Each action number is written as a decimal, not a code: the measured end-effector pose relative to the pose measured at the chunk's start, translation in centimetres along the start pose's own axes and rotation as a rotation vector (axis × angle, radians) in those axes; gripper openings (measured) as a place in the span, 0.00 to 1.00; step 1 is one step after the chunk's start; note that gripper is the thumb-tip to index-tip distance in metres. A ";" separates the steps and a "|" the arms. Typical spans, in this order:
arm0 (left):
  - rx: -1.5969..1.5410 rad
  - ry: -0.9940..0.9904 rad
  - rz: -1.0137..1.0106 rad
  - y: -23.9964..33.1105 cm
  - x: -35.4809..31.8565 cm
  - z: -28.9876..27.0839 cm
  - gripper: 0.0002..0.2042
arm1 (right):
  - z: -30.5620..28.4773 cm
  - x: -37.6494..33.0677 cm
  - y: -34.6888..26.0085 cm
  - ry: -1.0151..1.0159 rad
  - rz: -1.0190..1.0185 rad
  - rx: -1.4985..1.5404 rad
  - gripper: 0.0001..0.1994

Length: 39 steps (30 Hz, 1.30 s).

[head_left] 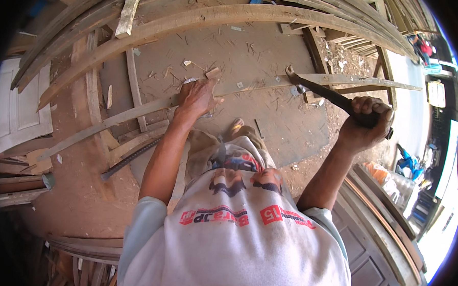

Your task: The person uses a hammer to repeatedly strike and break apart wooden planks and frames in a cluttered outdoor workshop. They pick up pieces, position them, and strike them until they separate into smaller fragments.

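Note:
A long narrow wooden plank [262, 83] runs across in front of me, with small pale square pieces on its upper face. My left hand [198, 96] is closed over this plank, left of its middle, fingers curled over the far edge. A small wood block [212, 73] shows right at those fingers; whether they touch it I cannot tell. In my right hand [367, 117] is the black handle of a claw hammer [326, 92], gripped near its end. The hammer's head is over the plank, right of my left hand; contact is unclear.
Long boards [219, 17] span the far side, with a short wood piece [127, 15] across them. Wood scraps and nails litter the floor [274, 48]. A dark bar [131, 159] lies at left. Panelled doors [367, 256] stand at lower right. Another person [425, 48] is at far right.

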<state>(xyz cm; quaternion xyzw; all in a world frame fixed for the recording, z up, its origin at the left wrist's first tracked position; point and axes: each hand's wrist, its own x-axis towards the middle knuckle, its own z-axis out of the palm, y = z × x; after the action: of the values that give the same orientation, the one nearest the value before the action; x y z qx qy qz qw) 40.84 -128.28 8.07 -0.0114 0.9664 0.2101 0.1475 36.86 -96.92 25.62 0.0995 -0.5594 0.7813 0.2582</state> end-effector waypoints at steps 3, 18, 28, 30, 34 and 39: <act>-0.056 0.035 0.077 -0.7 -0.1 0.2 0.30 | 1.4 -1.5 0.1 -0.080 0.018 -0.012 0.17; 0.039 0.072 -0.057 -12.1 -8.2 -2.3 0.31 | 4.0 0.0 -7.1 -0.355 -0.042 0.170 0.18; 0.140 0.199 -0.491 -15.1 -9.2 -1.0 0.39 | 5.0 3.1 3.7 -0.728 0.147 0.398 0.21; 0.175 0.229 -0.519 -15.5 -9.0 -0.6 0.41 | 5.2 3.6 4.1 -0.822 0.172 0.419 0.22; 0.136 0.247 -0.560 -14.7 -9.4 0.3 0.41 | 7.4 4.3 4.0 -0.835 0.292 0.222 0.23; 0.169 0.139 -0.642 -13.7 -8.9 -0.8 0.44 | 8.8 4.1 4.5 -0.764 0.397 0.338 0.20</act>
<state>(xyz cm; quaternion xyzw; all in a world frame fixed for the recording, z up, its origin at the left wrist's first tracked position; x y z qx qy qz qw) 50.27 -141.46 5.83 -0.3172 0.9352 0.0709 0.1403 29.89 -104.99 26.86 0.3117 -0.4875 0.8033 -0.1410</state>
